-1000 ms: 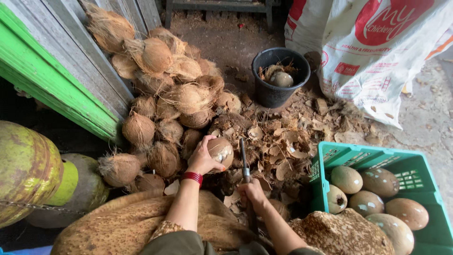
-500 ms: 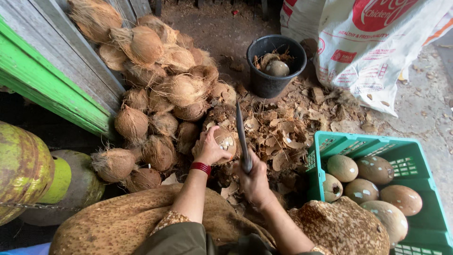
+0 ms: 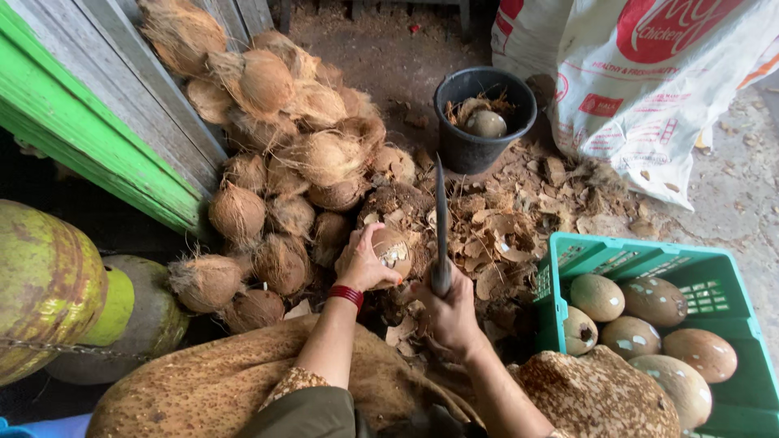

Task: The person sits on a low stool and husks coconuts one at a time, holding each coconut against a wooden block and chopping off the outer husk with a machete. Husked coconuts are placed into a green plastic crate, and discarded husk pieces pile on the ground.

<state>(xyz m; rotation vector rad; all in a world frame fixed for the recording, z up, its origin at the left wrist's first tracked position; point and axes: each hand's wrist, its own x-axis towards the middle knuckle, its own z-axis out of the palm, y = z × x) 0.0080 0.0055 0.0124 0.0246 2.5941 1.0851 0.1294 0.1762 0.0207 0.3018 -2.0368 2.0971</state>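
Note:
My left hand (image 3: pixel 363 264), with a red band at the wrist, grips a brown coconut (image 3: pixel 393 250) whose shell is partly chipped away. My right hand (image 3: pixel 449 312) is closed around the handle of a long dark blade (image 3: pixel 440 219), which stands nearly upright, just right of the coconut, edge on to the camera. Both hands are low in the middle of the head view, above a heap of broken shell pieces (image 3: pixel 503 231).
A pile of husky coconuts (image 3: pixel 284 162) leans on a grey and green wooden wall (image 3: pixel 97 122). A black bucket (image 3: pixel 454 122) stands behind. A green crate (image 3: pixel 718 272) at right holds several peeled coconuts. White sacks (image 3: pixel 649 89) are at back right, yellow-green cylinders (image 3: pixel 49 284) at left.
My right hand has lifted the blade from low and tilted to nearly upright beside the coconut. The left hand has kept hold of the coconut and turned it slightly.

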